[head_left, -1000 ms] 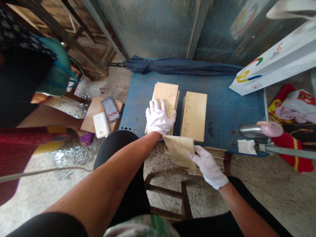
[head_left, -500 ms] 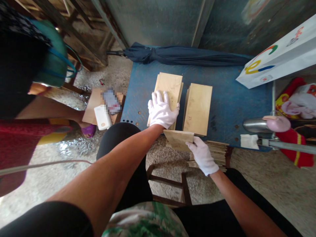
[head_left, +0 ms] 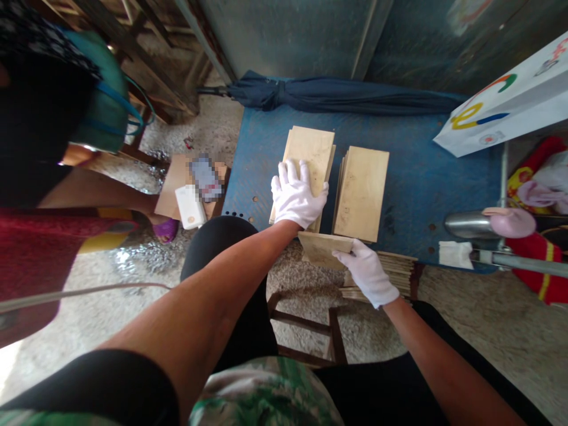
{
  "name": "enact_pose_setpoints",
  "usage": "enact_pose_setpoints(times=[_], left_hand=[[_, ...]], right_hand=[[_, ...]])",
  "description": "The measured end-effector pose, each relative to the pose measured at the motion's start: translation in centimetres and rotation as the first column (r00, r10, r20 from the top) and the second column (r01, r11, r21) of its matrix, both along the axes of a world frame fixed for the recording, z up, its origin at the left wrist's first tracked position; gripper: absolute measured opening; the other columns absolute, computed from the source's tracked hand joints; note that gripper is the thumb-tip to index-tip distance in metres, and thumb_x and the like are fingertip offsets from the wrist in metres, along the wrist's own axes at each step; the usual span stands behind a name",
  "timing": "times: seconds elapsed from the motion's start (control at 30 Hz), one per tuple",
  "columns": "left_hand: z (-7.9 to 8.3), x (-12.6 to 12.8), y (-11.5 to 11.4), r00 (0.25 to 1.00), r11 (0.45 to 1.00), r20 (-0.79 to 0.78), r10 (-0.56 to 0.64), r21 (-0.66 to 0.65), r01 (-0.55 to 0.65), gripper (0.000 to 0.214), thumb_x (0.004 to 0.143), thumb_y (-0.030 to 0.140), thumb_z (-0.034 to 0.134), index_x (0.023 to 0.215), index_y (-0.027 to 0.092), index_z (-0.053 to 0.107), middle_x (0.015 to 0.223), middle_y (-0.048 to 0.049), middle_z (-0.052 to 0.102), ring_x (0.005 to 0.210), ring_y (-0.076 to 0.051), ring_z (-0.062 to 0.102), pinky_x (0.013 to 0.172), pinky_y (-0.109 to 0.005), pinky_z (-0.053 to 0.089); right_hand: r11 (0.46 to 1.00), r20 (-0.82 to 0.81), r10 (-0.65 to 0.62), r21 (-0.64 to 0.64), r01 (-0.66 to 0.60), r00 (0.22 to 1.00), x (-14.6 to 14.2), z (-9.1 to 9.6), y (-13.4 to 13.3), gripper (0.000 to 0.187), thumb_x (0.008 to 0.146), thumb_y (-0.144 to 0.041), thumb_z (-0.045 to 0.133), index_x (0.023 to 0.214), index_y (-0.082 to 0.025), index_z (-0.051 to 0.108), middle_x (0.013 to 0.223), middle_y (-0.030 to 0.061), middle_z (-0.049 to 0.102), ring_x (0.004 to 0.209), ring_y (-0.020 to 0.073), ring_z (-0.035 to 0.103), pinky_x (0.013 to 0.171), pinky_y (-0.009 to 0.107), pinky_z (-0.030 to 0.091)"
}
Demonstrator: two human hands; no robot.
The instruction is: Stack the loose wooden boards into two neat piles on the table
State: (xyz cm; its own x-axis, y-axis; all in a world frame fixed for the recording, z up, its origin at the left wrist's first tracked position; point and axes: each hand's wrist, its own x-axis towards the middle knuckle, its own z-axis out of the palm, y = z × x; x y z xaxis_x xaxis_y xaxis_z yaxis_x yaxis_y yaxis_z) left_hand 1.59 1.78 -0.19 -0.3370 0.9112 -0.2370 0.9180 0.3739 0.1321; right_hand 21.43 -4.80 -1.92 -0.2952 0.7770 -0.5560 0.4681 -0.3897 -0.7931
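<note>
My left hand (head_left: 298,194), in a white glove, lies flat with fingers spread on the left stack of wooden boards (head_left: 312,144). My right hand (head_left: 364,269), gloved too, grips the right end of a thin wooden board (head_left: 326,248), which is tilted just off the table's front edge. Beside the left stack, on the blue table (head_left: 408,177), is a second stack of boards (head_left: 361,192). Below the table edge, partly behind my right hand, more thin boards (head_left: 397,272) are piled up.
A folded dark umbrella (head_left: 346,97) lies along the table's back. At right are a white paper bag (head_left: 510,106), a steel flask (head_left: 468,225) and a metal bar (head_left: 528,262). To the left, a phone (head_left: 206,177) and a white device (head_left: 190,207) rest on cardboard near another person's leg (head_left: 102,192).
The whole view has shifted slightly, so things appear a little further right. Both hands keep nearly the same places on the boards.
</note>
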Motion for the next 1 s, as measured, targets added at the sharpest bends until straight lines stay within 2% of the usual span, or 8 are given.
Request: enact_pose_setpoints(times=[0.17, 0.27, 0.47, 0.6, 0.73, 0.83, 0.93, 1.0], left_hand=[[0.5, 0.1, 0.0, 1.000, 1.000, 0.011, -0.002, -0.024, 0.002, 0.082, 0.087, 0.065, 0.022, 0.152, 0.016, 0.014, 0.159, -0.0109, 0.015, 0.145, -0.035, 0.006, 0.116, -0.051, 0.015], [0.6, 0.1, 0.0, 1.000, 1.000, 0.021, 0.009, -0.025, -0.009, 0.082, 0.087, 0.066, 0.022, 0.152, 0.016, 0.014, 0.159, -0.0108, 0.015, 0.145, -0.036, 0.005, 0.115, -0.052, 0.014], [0.6, 0.2, 0.0, 1.000, 0.999, 0.023, 0.006, -0.040, -0.005, 0.082, 0.087, 0.065, 0.023, 0.152, 0.015, 0.013, 0.159, -0.0111, 0.014, 0.145, -0.036, 0.004, 0.115, -0.053, 0.014], [0.6, 0.2, 0.0, 0.999, 0.999, 0.030, 0.015, -0.043, -0.014, 0.082, 0.087, 0.065, 0.023, 0.152, 0.016, 0.013, 0.159, -0.0109, 0.014, 0.145, -0.036, 0.004, 0.115, -0.054, 0.013], [0.5, 0.2, 0.0, 0.999, 0.999, 0.027, 0.019, -0.032, -0.018, 0.082, 0.087, 0.066, 0.023, 0.152, 0.016, 0.014, 0.158, -0.0114, 0.015, 0.145, -0.036, 0.005, 0.115, -0.053, 0.013], [0.4, 0.2, 0.0, 0.999, 0.999, 0.033, 0.019, -0.031, -0.018, 0.082, 0.087, 0.066, 0.022, 0.151, 0.016, 0.015, 0.158, -0.0114, 0.015, 0.145, -0.036, 0.005, 0.115, -0.053, 0.013], [0.3, 0.1, 0.1, 0.999, 0.999, 0.038, 0.021, -0.037, -0.020, 0.082, 0.086, 0.066, 0.022, 0.151, 0.017, 0.014, 0.158, -0.0107, 0.015, 0.145, -0.036, 0.004, 0.115, -0.053, 0.012], [0.1, 0.1, 0.0, 0.999, 0.999, 0.043, 0.020, -0.034, -0.018, 0.083, 0.086, 0.066, 0.023, 0.152, 0.016, 0.014, 0.159, -0.0105, 0.014, 0.145, -0.035, 0.004, 0.116, -0.053, 0.011]], right_hand=[[0.996, -0.056, 0.039, -0.073, -0.043, 0.998, 1.0, 1.4, 0.3, 0.030, 0.069, -0.044, 0.071, 0.085, -0.019, 0.066, 0.083, 0.0021, 0.071, 0.079, 0.0201, 0.063, 0.077, 0.034, 0.050], [0.993, -0.074, 0.086, -0.077, -0.092, 0.994, 1.4, 1.6, -0.4, 0.028, 0.070, -0.042, 0.071, 0.087, -0.020, 0.069, 0.089, 0.0040, 0.073, 0.084, 0.0218, 0.065, 0.082, 0.036, 0.051], [0.986, -0.108, 0.162, -0.005, -0.164, 0.981, 1.4, -0.8, -3.5, 0.024, 0.076, -0.030, 0.066, 0.098, -0.023, 0.073, 0.106, 0.0059, 0.071, 0.109, 0.0233, 0.060, 0.105, 0.043, 0.039], [0.984, -0.071, 0.175, 0.046, -0.172, 0.982, 1.6, -2.6, -4.4, 0.024, 0.077, -0.025, 0.063, 0.100, -0.022, 0.073, 0.105, 0.0056, 0.071, 0.101, 0.0206, 0.063, 0.100, 0.041, 0.044], [0.972, 0.005, 0.200, 0.123, -0.200, 0.980, 1.7, -3.4, -4.2, 0.032, 0.079, -0.017, 0.056, 0.108, -0.021, 0.071, 0.107, 0.0056, 0.069, 0.103, 0.0195, 0.062, 0.098, 0.037, 0.044], [0.909, 0.138, 0.333, 0.218, -0.356, 0.933, 1.9, -3.7, -3.8, 0.037, 0.080, -0.016, 0.054, 0.113, -0.025, 0.070, 0.103, 0.0057, 0.069, 0.099, 0.0212, 0.060, 0.093, 0.036, 0.044], [0.770, 0.349, 0.492, 0.252, -0.586, 0.798, 2.1, -3.9, -3.6, 0.040, 0.080, -0.018, 0.056, 0.117, -0.030, 0.068, 0.088, 0.0059, 0.067, 0.089, 0.0231, 0.059, 0.085, 0.036, 0.044], [0.757, 0.415, 0.489, 0.234, -0.610, 0.767, 2.2, -4.0, -3.7, 0.040, 0.082, -0.019, 0.054, 0.118, -0.031, 0.067, 0.085, 0.0059, 0.064, 0.086, 0.0226, 0.058, 0.080, 0.034, 0.044]])
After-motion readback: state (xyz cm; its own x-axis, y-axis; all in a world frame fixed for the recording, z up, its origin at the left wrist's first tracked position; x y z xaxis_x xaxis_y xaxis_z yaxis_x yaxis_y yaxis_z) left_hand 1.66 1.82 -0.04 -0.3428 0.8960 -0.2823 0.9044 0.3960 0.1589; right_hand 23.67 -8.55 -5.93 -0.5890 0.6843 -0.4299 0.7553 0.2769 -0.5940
